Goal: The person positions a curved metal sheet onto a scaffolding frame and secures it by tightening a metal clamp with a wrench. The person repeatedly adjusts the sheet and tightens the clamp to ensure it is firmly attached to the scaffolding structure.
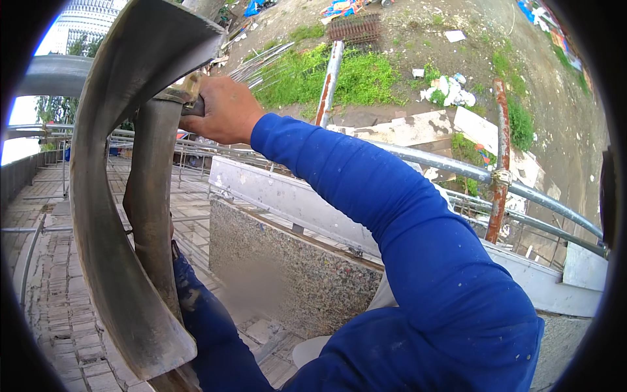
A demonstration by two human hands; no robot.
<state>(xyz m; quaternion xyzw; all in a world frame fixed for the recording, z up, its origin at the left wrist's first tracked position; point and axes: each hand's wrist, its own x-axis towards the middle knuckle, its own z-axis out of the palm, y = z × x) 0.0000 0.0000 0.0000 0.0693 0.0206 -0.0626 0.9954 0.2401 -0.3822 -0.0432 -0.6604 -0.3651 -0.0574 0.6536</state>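
Close in front of me stands a curved grey metal channel (91, 196), bent by the wide view, with an upright grey pipe (153, 196) beside it. A worn metal clamp (186, 88) sits near the pipe's upper end. My right hand (227, 110) is closed around a short dark handle-like piece (194, 108) beside this clamp; its exact kind is hard to make out. Lower down, my left forearm in a blue sleeve reaches behind the pipe. Most of my left hand (129, 202) is covered by the pipe, and its fingers are hidden.
A pebbled wall (287, 268) with a pale ledge runs at my right. Beyond it are a scaffold rail (437, 160) and a rusty post (501, 157). Far below lie dirt ground, grass (366, 78) and scattered debris. A worn tiled surface (65, 281) extends at the left.
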